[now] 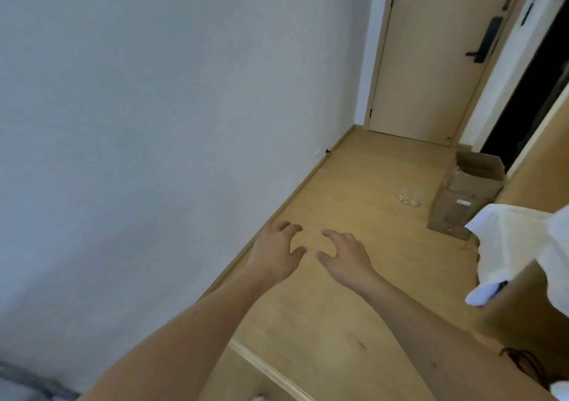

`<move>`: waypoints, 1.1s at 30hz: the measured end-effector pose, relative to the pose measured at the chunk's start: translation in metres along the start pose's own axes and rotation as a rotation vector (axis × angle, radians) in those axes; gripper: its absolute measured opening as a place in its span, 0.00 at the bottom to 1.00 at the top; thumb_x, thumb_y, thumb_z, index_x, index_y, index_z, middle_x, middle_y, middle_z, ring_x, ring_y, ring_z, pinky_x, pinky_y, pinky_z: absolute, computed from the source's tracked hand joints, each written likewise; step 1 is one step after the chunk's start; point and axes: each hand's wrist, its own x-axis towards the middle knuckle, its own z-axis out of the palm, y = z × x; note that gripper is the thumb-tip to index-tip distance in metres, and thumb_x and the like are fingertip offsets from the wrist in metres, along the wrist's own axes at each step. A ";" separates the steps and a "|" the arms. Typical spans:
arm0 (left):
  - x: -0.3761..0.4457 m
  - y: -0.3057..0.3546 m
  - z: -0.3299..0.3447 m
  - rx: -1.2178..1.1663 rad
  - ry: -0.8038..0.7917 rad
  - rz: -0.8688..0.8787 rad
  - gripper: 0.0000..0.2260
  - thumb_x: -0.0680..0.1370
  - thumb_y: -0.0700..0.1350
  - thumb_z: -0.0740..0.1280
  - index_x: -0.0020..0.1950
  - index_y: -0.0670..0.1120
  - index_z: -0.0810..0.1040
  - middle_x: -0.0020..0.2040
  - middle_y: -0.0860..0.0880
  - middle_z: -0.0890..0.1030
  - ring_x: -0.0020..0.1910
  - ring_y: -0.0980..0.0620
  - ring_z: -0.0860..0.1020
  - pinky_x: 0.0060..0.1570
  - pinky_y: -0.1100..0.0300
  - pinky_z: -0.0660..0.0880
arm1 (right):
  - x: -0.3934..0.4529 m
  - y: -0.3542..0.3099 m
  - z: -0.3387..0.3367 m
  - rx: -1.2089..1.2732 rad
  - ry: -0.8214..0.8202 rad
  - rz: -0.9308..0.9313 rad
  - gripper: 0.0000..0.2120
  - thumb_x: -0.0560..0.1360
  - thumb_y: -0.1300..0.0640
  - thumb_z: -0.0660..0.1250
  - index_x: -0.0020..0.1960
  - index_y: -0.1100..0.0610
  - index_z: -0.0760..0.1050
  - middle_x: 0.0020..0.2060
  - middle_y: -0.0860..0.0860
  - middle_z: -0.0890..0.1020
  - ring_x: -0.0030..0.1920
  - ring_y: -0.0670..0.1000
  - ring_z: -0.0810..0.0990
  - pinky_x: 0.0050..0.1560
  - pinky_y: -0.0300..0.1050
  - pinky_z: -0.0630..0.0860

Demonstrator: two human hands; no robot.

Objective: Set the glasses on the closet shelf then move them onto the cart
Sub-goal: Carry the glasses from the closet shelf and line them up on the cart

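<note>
Both arms reach forward from the bottom of the frame, hands side by side at centre, palms down, close together but not touching. Left hand (pixel 277 248): fingers loosely spread and slightly curled, holding nothing. Right hand (pixel 346 254): same, fingers fanned and relaxed, holding nothing. Both hang in the air over the wooden floor (pixel 354 293).

Glasses (pixel 408 199): clear, faint, sitting on the floor right of centre, well beyond the hands and just left of the cardboard box. Looks like a small cluster; blur makes the count unclear. Neither hand touches them.

Cardboard box (pixel 468 197): open top, flaps up, on the floor at right of frame, a label on its near side. Contents not readable.

White cloth (pixel 517 246): draped at the right edge, just below the box, partly overlapping its lower corner in the picture.

Grey wall (pixel 154 123) fills the left half, with a baseboard running diagonally down towards the hands. Beige door (pixel 431 62) at upper right, closed, dark lock and handle on its right side. Dark opening at the far right edge, next to a white frame.

Light wood ledge (pixel 268 370) at bottom centre, between the forearms.
</note>
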 end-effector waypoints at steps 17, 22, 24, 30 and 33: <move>0.181 -0.006 0.013 -0.049 -0.143 0.311 0.23 0.79 0.55 0.68 0.74 0.51 0.72 0.73 0.48 0.72 0.73 0.46 0.67 0.70 0.52 0.67 | 0.099 0.005 -0.027 0.011 0.212 0.338 0.28 0.79 0.44 0.65 0.77 0.47 0.65 0.71 0.55 0.70 0.71 0.60 0.67 0.70 0.50 0.64; 0.213 -0.011 0.021 -0.067 -0.177 0.346 0.24 0.79 0.54 0.69 0.74 0.50 0.72 0.73 0.48 0.72 0.73 0.46 0.67 0.69 0.53 0.67 | 0.120 0.005 -0.026 0.036 0.244 0.399 0.27 0.79 0.45 0.66 0.76 0.48 0.65 0.70 0.56 0.71 0.71 0.59 0.68 0.71 0.49 0.65; 0.224 -0.008 0.027 -0.073 -0.194 0.365 0.24 0.79 0.54 0.69 0.74 0.50 0.71 0.73 0.48 0.72 0.72 0.45 0.67 0.69 0.52 0.68 | 0.126 0.008 -0.027 0.040 0.252 0.421 0.28 0.79 0.45 0.66 0.76 0.48 0.65 0.70 0.56 0.71 0.71 0.59 0.68 0.71 0.50 0.66; 0.254 0.011 0.047 -0.082 -0.242 0.415 0.25 0.79 0.54 0.69 0.74 0.49 0.72 0.72 0.47 0.73 0.71 0.44 0.68 0.70 0.52 0.67 | 0.148 0.026 -0.036 0.047 0.264 0.487 0.28 0.79 0.44 0.66 0.77 0.47 0.65 0.70 0.55 0.70 0.71 0.59 0.68 0.70 0.49 0.66; 0.278 0.023 0.060 -0.083 -0.255 0.423 0.25 0.79 0.54 0.70 0.74 0.49 0.72 0.72 0.47 0.73 0.71 0.44 0.68 0.70 0.52 0.66 | 0.168 0.045 -0.046 0.058 0.271 0.490 0.28 0.79 0.44 0.66 0.76 0.47 0.65 0.70 0.55 0.70 0.71 0.58 0.67 0.70 0.49 0.65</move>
